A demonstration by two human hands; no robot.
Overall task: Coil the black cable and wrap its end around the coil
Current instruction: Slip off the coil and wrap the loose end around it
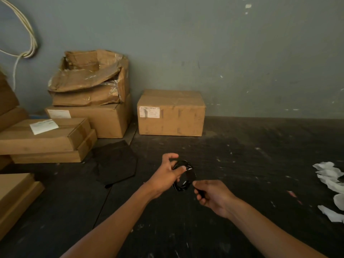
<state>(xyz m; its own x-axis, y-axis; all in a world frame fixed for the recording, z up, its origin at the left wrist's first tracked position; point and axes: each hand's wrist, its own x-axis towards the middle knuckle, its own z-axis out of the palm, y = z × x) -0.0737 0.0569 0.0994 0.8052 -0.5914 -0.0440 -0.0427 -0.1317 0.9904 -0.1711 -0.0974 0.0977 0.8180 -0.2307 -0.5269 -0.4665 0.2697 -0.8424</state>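
Note:
The black cable [184, 180] is wound into a small round coil held above the dark floor at the middle of the view. My left hand [167, 174] pinches the coil's upper left side between thumb and fingers. My right hand [212, 197] is just below and right of the coil, fingers closed on the cable's dark end piece, which runs up to the coil's right side. Part of the coil is hidden behind my left thumb.
Several cardboard boxes [171, 113] stand against the grey wall at left and centre. A black cloth [116, 162] lies on the floor left of my hands. White paper scraps [330, 175] lie at the right edge. A pale rope [28, 34] hangs on the wall.

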